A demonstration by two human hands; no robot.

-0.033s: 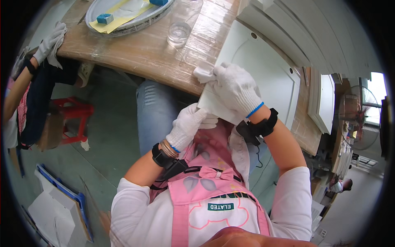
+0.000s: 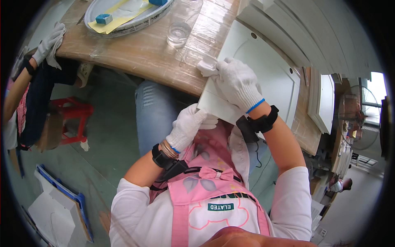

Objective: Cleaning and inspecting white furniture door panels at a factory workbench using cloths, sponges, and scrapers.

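Both hands gloved in white knit. Right hand (image 2: 238, 82) lies palm-down on the white panel (image 2: 267, 70), fingers curled together, pressing a small white cloth (image 2: 207, 66) against the panel's near-left edge. Left hand (image 2: 187, 125) is below, fingers closed round the panel's lower corner where it hangs off the surface's near edge over the person's lap. So the panel sits partly on the wooden surface (image 2: 152, 53), partly off it, tilted toward the person, clamped between the two hands.

Black wrist bands on both forearms; the right glove has a blue cuff line.

On the surface, left of the panel: a clear glass (image 2: 179, 33) with a little liquid, standing upright, well apart from the cloth. Further toward the far-left corner: a round metal tray (image 2: 123, 26) holding a yellow sheet and a blue block (image 2: 103, 18).

More white panels are stacked (image 2: 312, 37) along the far right side.

At the surface's left end, another person's gloved hand (image 2: 49, 41) rests on the edge. Red stool (image 2: 70, 113) on the floor below that.
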